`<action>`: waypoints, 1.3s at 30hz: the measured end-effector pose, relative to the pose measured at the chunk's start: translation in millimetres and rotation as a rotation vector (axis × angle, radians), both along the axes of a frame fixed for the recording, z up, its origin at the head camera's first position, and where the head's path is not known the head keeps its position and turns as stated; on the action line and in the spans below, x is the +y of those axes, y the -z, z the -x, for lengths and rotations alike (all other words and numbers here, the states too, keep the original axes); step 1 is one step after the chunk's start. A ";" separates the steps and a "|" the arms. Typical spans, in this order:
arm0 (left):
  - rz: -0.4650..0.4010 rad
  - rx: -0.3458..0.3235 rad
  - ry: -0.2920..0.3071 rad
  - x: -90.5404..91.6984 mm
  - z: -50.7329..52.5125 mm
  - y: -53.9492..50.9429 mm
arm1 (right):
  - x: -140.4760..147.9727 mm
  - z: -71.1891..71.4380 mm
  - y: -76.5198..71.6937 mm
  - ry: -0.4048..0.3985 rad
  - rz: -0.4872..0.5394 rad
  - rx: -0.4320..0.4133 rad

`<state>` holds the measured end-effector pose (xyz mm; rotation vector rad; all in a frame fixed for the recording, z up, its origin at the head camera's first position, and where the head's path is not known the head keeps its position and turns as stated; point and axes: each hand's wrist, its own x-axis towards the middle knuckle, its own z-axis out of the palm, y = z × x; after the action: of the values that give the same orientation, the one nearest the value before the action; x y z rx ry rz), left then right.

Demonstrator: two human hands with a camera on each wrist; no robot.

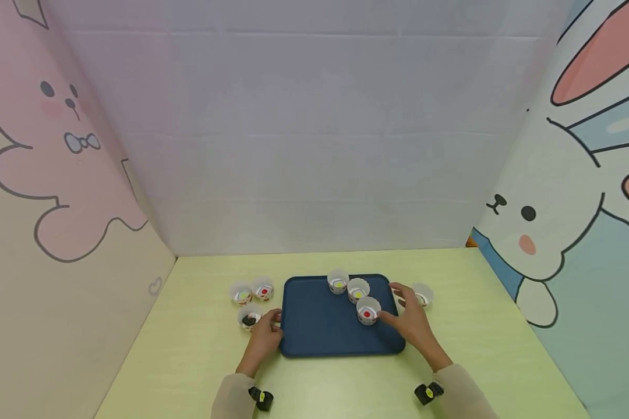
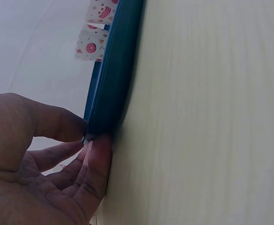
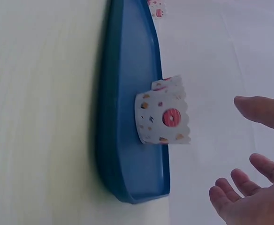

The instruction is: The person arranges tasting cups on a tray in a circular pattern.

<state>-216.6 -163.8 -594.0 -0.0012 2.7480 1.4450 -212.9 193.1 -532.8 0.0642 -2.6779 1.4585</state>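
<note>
Three white paper cups with wavy rims and a printed pattern of small sweets stand on a dark blue tray that lies between a person's two hands. The front cup, just beside the right thumb, has something red in it; the middle cup and the back cup, farther beyond the right hand, each show something yellow. Three more cups are grouped off the tray, near the left hand: a dark-filled cup just beside the fingers, and beyond it a cup with something yellow-green next to one with something red. One last cup stands behind the right hand's fingers, outside the tray; its contents are hard to make out. The tabletop is pale yellow-green, with a plain whitish wall beyond both hands, a pink cartoon animal to the left and a white cartoon rabbit to the right. Beige sleeves cover the forearms. The left hand pinches the tray's edge between thumb and fingers, while the right hand is spread wide over the tray's opposite edge, holding nothing, with a gap to the front cup in the wrist view.
</note>
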 end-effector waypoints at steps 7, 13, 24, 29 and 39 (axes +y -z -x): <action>-0.008 -0.006 0.009 -0.1 -0.6 0.1 | 18.9 3.9 -6.6 0.032 0.036 0.025; -0.012 -0.009 0.007 -0.4 -0.4 -0.4 | 36.0 6.3 -10.9 0.083 0.046 0.013; -0.009 -0.013 0.009 0.0 -0.8 -1.0 | 65.5 9.1 -15.3 0.152 0.022 0.031; -0.004 -0.015 0.009 0.4 -0.6 -0.3 | 74.9 14.0 -9.1 0.150 -0.002 0.000; -0.003 -0.007 0.000 -0.5 -0.5 -1.5 | 83.2 20.2 3.4 0.142 0.043 -0.117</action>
<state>-216.1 -164.2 -592.6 -0.0066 2.7403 1.4465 -233.1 276.2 -536.2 -0.2158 -2.6760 1.5189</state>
